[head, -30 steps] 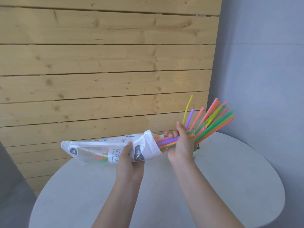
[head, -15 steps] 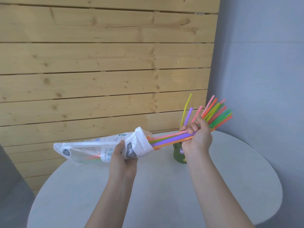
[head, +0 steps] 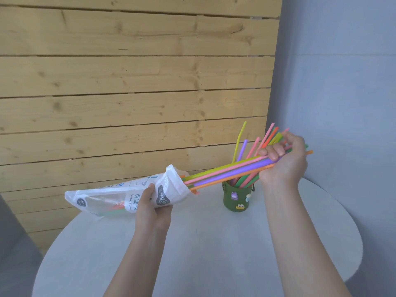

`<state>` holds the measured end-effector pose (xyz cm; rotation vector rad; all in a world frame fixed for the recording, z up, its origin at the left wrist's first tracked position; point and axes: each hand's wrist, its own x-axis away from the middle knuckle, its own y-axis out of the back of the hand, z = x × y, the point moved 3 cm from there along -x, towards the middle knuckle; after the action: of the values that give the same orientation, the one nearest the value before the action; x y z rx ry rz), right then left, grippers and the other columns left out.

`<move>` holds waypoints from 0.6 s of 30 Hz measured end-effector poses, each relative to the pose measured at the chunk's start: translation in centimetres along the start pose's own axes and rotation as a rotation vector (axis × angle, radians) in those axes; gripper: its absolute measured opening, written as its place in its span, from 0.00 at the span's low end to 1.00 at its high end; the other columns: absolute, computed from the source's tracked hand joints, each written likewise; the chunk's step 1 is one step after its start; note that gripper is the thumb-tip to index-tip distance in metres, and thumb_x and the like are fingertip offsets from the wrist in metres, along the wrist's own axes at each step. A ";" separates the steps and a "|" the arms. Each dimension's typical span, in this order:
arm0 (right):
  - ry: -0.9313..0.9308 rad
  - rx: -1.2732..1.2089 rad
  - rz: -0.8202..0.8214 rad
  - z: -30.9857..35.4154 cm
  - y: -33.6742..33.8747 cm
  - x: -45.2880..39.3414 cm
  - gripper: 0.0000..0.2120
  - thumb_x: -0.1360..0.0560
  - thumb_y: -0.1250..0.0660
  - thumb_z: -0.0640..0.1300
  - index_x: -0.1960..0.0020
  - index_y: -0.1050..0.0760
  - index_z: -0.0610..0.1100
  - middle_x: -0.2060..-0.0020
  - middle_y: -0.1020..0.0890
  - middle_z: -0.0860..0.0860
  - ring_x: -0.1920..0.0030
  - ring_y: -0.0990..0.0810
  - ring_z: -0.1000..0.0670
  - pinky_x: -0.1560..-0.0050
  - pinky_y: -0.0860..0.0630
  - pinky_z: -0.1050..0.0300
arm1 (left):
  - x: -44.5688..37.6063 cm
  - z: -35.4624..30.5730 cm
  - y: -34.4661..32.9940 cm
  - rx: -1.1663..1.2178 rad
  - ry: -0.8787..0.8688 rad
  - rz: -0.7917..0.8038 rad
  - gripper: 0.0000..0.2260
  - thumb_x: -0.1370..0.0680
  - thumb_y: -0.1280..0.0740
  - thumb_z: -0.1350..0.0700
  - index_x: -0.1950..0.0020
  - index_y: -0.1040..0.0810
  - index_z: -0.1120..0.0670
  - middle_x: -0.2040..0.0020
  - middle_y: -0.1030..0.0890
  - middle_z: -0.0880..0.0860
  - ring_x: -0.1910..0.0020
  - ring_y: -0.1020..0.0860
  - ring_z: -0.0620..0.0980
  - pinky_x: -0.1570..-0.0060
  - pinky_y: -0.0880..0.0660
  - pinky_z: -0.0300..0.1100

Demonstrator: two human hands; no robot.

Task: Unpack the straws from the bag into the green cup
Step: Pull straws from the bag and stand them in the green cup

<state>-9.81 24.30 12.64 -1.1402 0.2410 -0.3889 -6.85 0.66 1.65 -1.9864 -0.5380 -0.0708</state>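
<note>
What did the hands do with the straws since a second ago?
The right hand, gripping the bundle of straws, pulled it up and to the right, so most of its length is now out of the bag. The green cup, hidden a second ago, now shows. The left hand still holds the bag; some straws remain inside, and others stand in the cup.

- One bag [head: 120, 196], gripped in the left hand [head: 153, 207].
- One bundle of straws [head: 227, 171] gripped in the right hand [head: 282, 161]; about six show between the fist and the bag's mouth, the exact number unclear.
- Two or three straws deeper in the bag, past the left grip.
- One green cup [head: 237, 197] below the right grip, holding roughly ten straws.
- Two hands.
- One table [head: 203, 243].
</note>
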 end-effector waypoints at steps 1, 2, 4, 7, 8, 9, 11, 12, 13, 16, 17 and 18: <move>0.011 0.005 0.001 0.2 -0.1 0.0 0.16 0.29 0.38 0.38 0.74 0.35 0.47 0.83 0.39 0.54 0.83 0.42 0.53 0.76 0.36 0.65 | 0.0 0.0 0.1 -0.004 0.001 -0.011 0.06 0.19 0.40 0.61 0.44 0.28 0.58 0.51 0.19 0.54 0.52 0.19 0.51 0.49 0.24 0.47; 0.022 0.008 0.001 0.5 -0.3 0.1 0.15 0.28 0.38 0.38 0.73 0.35 0.46 0.83 0.39 0.54 0.83 0.41 0.53 0.77 0.35 0.65 | 0.0 0.1 0.1 -0.004 0.001 -0.019 0.05 0.19 0.40 0.61 0.44 0.28 0.58 0.52 0.19 0.54 0.54 0.19 0.50 0.51 0.24 0.47; 0.041 0.009 -0.006 1.1 -0.5 0.2 0.14 0.29 0.38 0.38 0.71 0.35 0.45 0.83 0.39 0.54 0.83 0.41 0.53 0.77 0.35 0.65 | 0.1 0.1 0.2 0.005 -0.002 -0.025 0.08 0.19 0.40 0.61 0.41 0.29 0.58 0.51 0.19 0.54 0.53 0.19 0.50 0.49 0.24 0.47; 0.072 0.009 -0.023 2.0 -0.7 0.3 0.14 0.29 0.37 0.38 0.71 0.35 0.45 0.83 0.40 0.53 0.82 0.42 0.52 0.76 0.35 0.65 | 0.1 0.1 0.5 0.008 -0.005 -0.037 0.10 0.19 0.40 0.61 0.38 0.30 0.58 0.50 0.20 0.55 0.52 0.20 0.51 0.43 0.26 0.49; 0.081 0.012 -0.025 2.2 -0.8 0.3 0.14 0.29 0.37 0.38 0.71 0.36 0.45 0.83 0.40 0.53 0.82 0.42 0.52 0.76 0.35 0.64 | 0.1 0.0 0.6 0.004 -0.007 -0.043 0.09 0.19 0.40 0.61 0.39 0.30 0.58 0.50 0.20 0.54 0.52 0.20 0.51 0.43 0.25 0.48; 0.089 0.018 -0.027 2.5 -0.8 0.2 0.14 0.29 0.37 0.38 0.71 0.36 0.45 0.82 0.40 0.53 0.82 0.42 0.52 0.76 0.35 0.64 | 0.1 0.0 0.7 -0.002 -0.009 -0.048 0.07 0.19 0.40 0.62 0.42 0.29 0.57 0.51 0.20 0.54 0.53 0.20 0.50 0.45 0.25 0.47; 0.109 0.038 -0.039 3.0 -1.0 0.1 0.16 0.29 0.37 0.38 0.72 0.39 0.45 0.82 0.41 0.53 0.82 0.42 0.51 0.75 0.35 0.64 | 0.2 -0.2 0.7 -0.014 -0.017 -0.043 0.03 0.19 0.40 0.62 0.48 0.28 0.57 0.53 0.21 0.53 0.54 0.20 0.50 0.47 0.25 0.46; 0.119 0.049 -0.048 3.3 -1.1 0.1 0.16 0.29 0.37 0.38 0.72 0.39 0.45 0.82 0.41 0.53 0.81 0.42 0.51 0.75 0.35 0.64 | 0.3 -0.3 0.7 -0.017 -0.023 -0.040 0.03 0.19 0.41 0.62 0.50 0.28 0.57 0.54 0.21 0.53 0.54 0.21 0.50 0.47 0.25 0.46; 0.128 0.057 -0.055 3.6 -1.2 0.0 0.16 0.30 0.36 0.38 0.72 0.40 0.45 0.81 0.41 0.53 0.81 0.42 0.51 0.75 0.35 0.64 | 0.2 -0.3 0.7 -0.017 -0.027 -0.041 0.03 0.19 0.41 0.62 0.50 0.28 0.57 0.54 0.21 0.53 0.55 0.21 0.50 0.47 0.25 0.46; 0.171 0.084 -0.064 4.1 -1.5 -0.3 0.15 0.30 0.36 0.38 0.71 0.39 0.45 0.81 0.41 0.53 0.81 0.42 0.50 0.75 0.35 0.63 | 0.2 -0.3 0.7 -0.011 -0.019 -0.045 0.03 0.19 0.40 0.62 0.51 0.28 0.57 0.55 0.21 0.53 0.55 0.21 0.50 0.50 0.25 0.45; 0.190 0.098 -0.065 4.3 -1.6 -0.4 0.14 0.31 0.36 0.38 0.70 0.39 0.44 0.81 0.42 0.52 0.80 0.42 0.50 0.75 0.36 0.63 | 0.2 -0.3 0.7 -0.012 -0.015 -0.046 0.03 0.19 0.40 0.62 0.51 0.28 0.57 0.55 0.21 0.53 0.55 0.21 0.50 0.51 0.25 0.45; 0.211 0.111 -0.065 4.4 -1.7 -0.4 0.14 0.31 0.36 0.38 0.69 0.39 0.44 0.81 0.42 0.52 0.80 0.42 0.50 0.74 0.36 0.62 | 0.2 -0.3 0.6 -0.017 -0.013 -0.043 0.03 0.19 0.40 0.62 0.51 0.28 0.57 0.54 0.21 0.53 0.55 0.21 0.50 0.51 0.25 0.45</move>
<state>-8.84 27.56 15.96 -1.0000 0.3636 -0.5747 -6.34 0.25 1.35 -1.9928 -0.5907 -0.0891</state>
